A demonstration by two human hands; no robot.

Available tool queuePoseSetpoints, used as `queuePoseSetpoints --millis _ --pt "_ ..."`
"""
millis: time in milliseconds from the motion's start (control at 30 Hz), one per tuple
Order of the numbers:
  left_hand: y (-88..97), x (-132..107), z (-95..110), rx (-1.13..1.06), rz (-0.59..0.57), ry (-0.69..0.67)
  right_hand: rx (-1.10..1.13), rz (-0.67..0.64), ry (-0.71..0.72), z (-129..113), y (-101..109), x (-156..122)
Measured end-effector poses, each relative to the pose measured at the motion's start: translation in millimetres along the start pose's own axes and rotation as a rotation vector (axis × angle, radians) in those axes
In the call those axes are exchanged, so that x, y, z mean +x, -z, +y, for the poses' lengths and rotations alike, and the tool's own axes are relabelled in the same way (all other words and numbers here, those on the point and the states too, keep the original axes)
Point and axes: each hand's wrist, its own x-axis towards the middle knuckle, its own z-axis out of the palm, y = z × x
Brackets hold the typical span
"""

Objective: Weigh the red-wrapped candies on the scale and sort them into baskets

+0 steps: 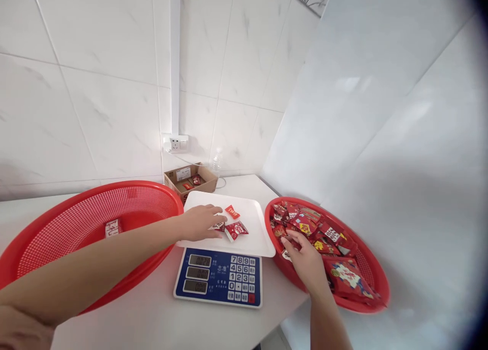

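Note:
My left hand (202, 222) is over the white weighing tray (253, 243), its fingers apart around a small dark red snack packet (219, 227) partly hidden beneath them. Beside it on the tray lie a red-and-white packet (236, 230) and a small orange-red packet (232, 212). My right hand (305, 261) reaches into the right red basket (377, 273), thumb and forefinger stretched out and slightly apart at a small red packet (279, 231). Its other fingers are partly hidden. Many red snack packets fill this basket, including a large red bag (348, 276).
The scale's blue keypad panel (218, 278) sits in front of the tray. At the left stands a large red perforated basket (145, 187) with a white-and-red packet (112, 228) inside. Behind are a cardboard box (209, 179), a clear bottle (216, 162) and a wall socket (176, 144).

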Motion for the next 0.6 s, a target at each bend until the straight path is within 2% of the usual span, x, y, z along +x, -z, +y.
queuePoseSetpoints --millis 133,233,333,467,600 --pt "-16.2 18.6 3.6 0.036 0.002 -0.020 0.019 0.004 0.009 0.6 -0.5 -0.4" --pt "-15.8 12.9 4.0 0.077 0.039 0.018 0.019 0.009 0.011 0.9 -0.9 -0.8" --pt "-3.1 -10.1 -2.8 0.133 0.086 0.082 0.012 0.012 0.018 1.1 -0.9 -0.6" --pt "16.9 -55.8 -27.3 0.206 0.153 0.229 -0.001 0.014 0.037 0.9 -0.5 0.5" --pt "20.5 -92.5 -53.3 0.200 0.201 0.335 -0.010 0.038 0.043 -2.9 -0.9 -0.9"
